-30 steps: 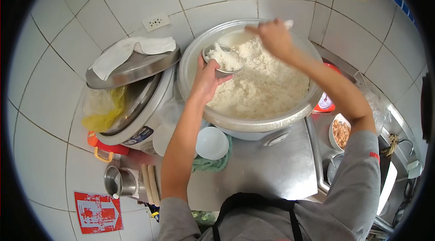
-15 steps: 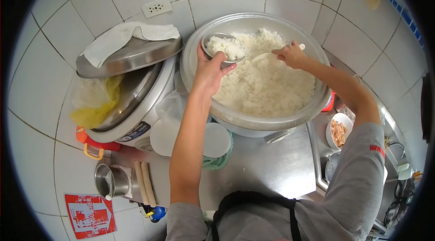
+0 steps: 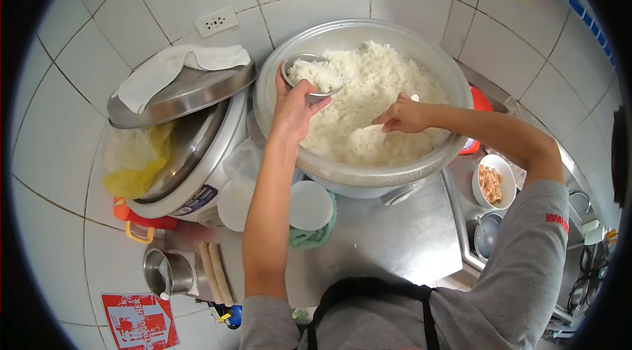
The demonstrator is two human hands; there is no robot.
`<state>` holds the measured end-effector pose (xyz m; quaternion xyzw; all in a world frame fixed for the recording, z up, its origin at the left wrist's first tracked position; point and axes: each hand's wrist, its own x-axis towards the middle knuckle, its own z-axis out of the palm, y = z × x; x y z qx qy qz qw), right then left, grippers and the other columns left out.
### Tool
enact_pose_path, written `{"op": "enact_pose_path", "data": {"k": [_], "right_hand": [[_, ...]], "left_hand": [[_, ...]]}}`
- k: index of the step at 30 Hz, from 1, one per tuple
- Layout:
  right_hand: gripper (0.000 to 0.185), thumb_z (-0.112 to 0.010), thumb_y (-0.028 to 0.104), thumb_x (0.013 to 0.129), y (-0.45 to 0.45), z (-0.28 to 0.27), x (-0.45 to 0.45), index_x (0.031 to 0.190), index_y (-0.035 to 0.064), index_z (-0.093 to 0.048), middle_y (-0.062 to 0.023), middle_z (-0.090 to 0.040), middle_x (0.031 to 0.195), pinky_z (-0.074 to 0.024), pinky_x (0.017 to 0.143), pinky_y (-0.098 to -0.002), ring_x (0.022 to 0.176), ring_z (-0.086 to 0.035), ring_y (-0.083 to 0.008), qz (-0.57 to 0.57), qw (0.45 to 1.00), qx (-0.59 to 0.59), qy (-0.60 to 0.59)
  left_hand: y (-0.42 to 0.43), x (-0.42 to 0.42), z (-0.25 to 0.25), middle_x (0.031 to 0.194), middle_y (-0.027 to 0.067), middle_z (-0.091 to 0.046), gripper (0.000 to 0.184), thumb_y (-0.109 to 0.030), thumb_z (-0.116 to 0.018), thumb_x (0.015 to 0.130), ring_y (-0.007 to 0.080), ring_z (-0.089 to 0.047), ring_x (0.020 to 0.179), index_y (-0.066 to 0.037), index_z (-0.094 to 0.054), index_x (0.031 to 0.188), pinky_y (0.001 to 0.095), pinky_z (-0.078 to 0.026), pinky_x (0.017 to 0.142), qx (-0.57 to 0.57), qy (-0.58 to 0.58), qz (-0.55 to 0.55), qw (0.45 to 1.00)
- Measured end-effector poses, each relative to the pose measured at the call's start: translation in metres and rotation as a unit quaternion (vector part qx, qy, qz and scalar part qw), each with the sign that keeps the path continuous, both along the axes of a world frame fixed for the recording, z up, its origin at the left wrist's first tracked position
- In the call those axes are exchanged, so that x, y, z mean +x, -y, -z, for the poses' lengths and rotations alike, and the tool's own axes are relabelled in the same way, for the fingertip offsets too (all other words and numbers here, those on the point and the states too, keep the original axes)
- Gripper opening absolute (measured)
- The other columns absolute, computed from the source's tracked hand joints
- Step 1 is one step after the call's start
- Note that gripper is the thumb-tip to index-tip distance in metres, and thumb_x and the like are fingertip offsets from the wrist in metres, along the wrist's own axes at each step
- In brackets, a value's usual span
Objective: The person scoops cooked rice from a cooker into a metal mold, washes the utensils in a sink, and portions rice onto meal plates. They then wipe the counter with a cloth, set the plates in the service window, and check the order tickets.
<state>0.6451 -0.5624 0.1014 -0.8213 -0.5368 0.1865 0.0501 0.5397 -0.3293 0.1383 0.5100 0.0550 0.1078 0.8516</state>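
1. Rice, white and loosely clumped [image 3: 395,74], fills much of a large round silver-grey metal pot [image 3: 368,173] in the head view, heaped higher on the far side.
2. Left hand [image 3: 293,112]: its digits curl around the near side of a small round steel bowl [image 3: 327,94], gripping it over the pot's left part. The bowl carries a mound of rice and tips somewhat; how the hidden fingers meet its underside, I cannot tell.
3. Right hand [image 3: 403,116]: the digits pinch together around the handle of a white scoop [image 3: 368,142]. The handle's end shows past the knuckles, and the blade is partly sunk in the rice.
4. The scoop's long axis runs aslant, from the handle's end, far and right, to the blade, near and left. The steel bowl lies left of the right hand and farther from the body, well apart from it, with open rice between. The left hand, already on the bowl, is the nearer one.
5. Near the pot's left front stand pale round bowls [image 3: 311,205] with a green cloth [image 3: 313,237] against them. Right of the pot sits a white round bowl of brownish shredded food [image 3: 490,183], near the right forearm.
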Motion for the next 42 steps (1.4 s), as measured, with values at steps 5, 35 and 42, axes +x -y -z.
{"op": "enact_pose_path", "data": {"k": [5, 35, 42], "right_hand": [[0.030, -0.053, 0.029, 0.086, 0.009, 0.001, -0.010, 0.106, 0.0078, -0.060, -0.0054, -0.065, 0.078, -0.0385, 0.071, -0.0296, 0.082, -0.057, -0.0151, 0.021, 0.981, -0.002, -0.193], [0.041, -0.045, 0.005, 0.083, -0.050, -0.086, -0.005, 0.124, 0.0064, -0.045, -0.0147, -0.059, 0.087, -0.0503, 0.059, -0.0357, 0.078, -0.060, -0.0220, 0.266, 0.921, 0.285, 0.018], [0.036, -0.040, 0.006, 0.087, -0.058, -0.071, 0.014, 0.120, -0.0067, -0.043, -0.0120, -0.056, 0.098, -0.0555, 0.066, -0.0283, 0.082, -0.057, -0.0176, 0.257, 0.841, 0.357, -0.315]], "left_hand": [[-0.002, 0.004, 0.002, 0.123, 0.0100, -0.034, 0.080, 0.003, -0.047, 0.072, 0.0250, -0.051, 0.099, -0.024, -0.008, 0.136, 0.0425, -0.049, 0.081, -0.005, 0.001, 0.000, 1.000], [0.010, -0.004, -0.007, 0.114, 0.0119, -0.044, 0.052, -0.005, -0.048, 0.076, 0.0281, -0.050, 0.104, -0.001, -0.027, 0.124, 0.0449, -0.048, 0.086, 0.029, 0.038, 0.058, 0.997], [-0.002, 0.007, 0.003, 0.124, 0.0166, -0.042, 0.050, -0.038, -0.033, 0.087, 0.0290, -0.049, 0.108, -0.006, -0.035, 0.126, 0.0421, -0.047, 0.087, -0.018, 0.054, 0.136, 0.989]]}}
